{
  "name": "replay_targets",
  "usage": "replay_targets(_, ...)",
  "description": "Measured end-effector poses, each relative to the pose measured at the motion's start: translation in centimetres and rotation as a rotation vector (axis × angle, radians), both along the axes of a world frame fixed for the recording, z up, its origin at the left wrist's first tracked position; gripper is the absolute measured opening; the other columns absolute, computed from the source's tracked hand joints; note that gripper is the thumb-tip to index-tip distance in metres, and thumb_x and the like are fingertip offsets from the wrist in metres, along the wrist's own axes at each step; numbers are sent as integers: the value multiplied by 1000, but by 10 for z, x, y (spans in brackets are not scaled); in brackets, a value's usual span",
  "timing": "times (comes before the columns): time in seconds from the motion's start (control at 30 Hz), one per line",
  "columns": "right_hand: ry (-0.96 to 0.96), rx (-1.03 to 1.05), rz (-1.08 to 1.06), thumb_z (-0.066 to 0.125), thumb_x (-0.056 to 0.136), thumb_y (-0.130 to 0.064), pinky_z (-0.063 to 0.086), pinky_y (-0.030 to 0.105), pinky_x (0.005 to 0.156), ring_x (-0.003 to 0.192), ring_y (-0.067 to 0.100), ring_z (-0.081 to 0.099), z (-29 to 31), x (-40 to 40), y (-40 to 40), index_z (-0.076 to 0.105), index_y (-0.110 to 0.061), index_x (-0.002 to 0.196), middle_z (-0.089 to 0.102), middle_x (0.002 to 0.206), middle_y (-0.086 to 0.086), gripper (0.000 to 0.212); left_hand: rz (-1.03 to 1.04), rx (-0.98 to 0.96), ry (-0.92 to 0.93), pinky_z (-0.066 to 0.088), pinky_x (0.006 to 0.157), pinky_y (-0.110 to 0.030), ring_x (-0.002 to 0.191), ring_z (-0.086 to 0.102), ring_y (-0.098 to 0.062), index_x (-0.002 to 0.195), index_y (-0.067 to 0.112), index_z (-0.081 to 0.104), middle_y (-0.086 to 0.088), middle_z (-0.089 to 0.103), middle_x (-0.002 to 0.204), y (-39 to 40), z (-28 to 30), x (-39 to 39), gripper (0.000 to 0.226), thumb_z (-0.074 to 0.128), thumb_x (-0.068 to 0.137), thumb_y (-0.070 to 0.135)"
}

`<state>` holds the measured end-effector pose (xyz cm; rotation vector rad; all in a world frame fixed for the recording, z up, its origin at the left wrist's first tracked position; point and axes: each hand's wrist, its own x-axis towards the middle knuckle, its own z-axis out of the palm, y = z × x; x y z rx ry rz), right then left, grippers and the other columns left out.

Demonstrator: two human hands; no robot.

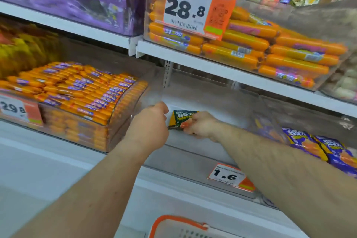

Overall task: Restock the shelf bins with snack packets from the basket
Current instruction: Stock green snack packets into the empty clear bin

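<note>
Clear plastic bin (193,158), centre of the lower shelf (58,160), mostly bare inside. Orange-handled basket (173,226) sits at the near edge. Right hand (201,124) pinches the green snack packet (181,119) at its lower corner, inside the bin; left hand (152,121) curled beside it (whether it holds anything, cannot tell). Best laid flat toward the far wall. Open room to the right; shelf lip overhead close, price tag (229,177) on the front rim.
</note>
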<state>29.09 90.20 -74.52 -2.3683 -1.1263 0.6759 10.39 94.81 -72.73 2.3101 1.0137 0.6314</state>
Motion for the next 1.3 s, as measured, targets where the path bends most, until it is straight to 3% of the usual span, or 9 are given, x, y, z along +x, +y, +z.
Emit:
replay_targets(0.17,-397,-143,236,54,88,-49,37,22,66,86,20,56,-24,0,30,67,-37,106,63,101,-1,25,23,28,49,50,88,-40,107,59,-30,119,19,53,-7,65,115,-2,0,-1,45,47,80,-2)
replay_targets(0.3,-440,-187,285,50,87,-57,32,24,59,99,23,52,-25,-1,44,63,-39,108,55,102,3,31,29,25,53,50,88,-42,108,60,-31,117,18,55,-7,66,114,-5,2,-3,41,48,81,0)
replay_targets(0.5,-476,-269,305,32,75,-62,39,32,72,107,26,48,-26,-7,53,51,-40,119,50,106,8,53,36,16,68,50,90,-41,107,60,-31,118,17,55,-7,64,115,-9,6,-4,43,48,80,-2)
replay_targets(0.73,-504,-298,268,28,68,-69,42,34,75,92,29,48,-18,-15,48,41,-39,138,34,109,5,77,33,5,33,52,86,-41,102,62,-29,111,23,59,-2,66,111,-13,7,-4,40,50,79,1)
replay_targets(0.87,-444,-288,264,18,56,-73,47,39,87,111,29,51,-10,-14,40,48,-37,122,45,114,3,81,45,46,-38,52,84,-38,100,62,-28,102,31,60,3,67,106,-18,5,-3,32,52,79,11)
replay_targets(0.97,-373,-211,129,43,70,-78,48,33,73,86,23,58,5,-9,29,55,-23,96,58,98,2,61,36,76,-113,50,85,-39,99,62,-26,101,30,62,4,68,104,-22,6,-1,27,53,81,13)
replay_targets(1.03,-309,-89,47,58,83,-56,40,30,63,72,23,51,20,-11,17,56,-14,82,56,79,4,42,-31,128,-233,50,79,-36,91,62,-21,95,25,66,4,70,94,-29,8,-1,24,54,80,11)
replay_targets(1.13,-202,382,-145,61,83,-25,44,29,64,72,22,58,44,-26,-26,65,-12,70,61,69,4,20,-224,116,-368,41,58,-22,60,52,-6,72,22,65,12,59,58,-50,16,-2,17,50,71,13)
replay_targets(1.3,-474,1127,-199,55,83,-17,39,24,58,58,6,47,26,-77,-134,64,-13,70,52,59,-7,16,-697,-76,201,36,48,-6,50,50,7,71,23,64,15,55,56,-94,8,-3,23,59,80,2)
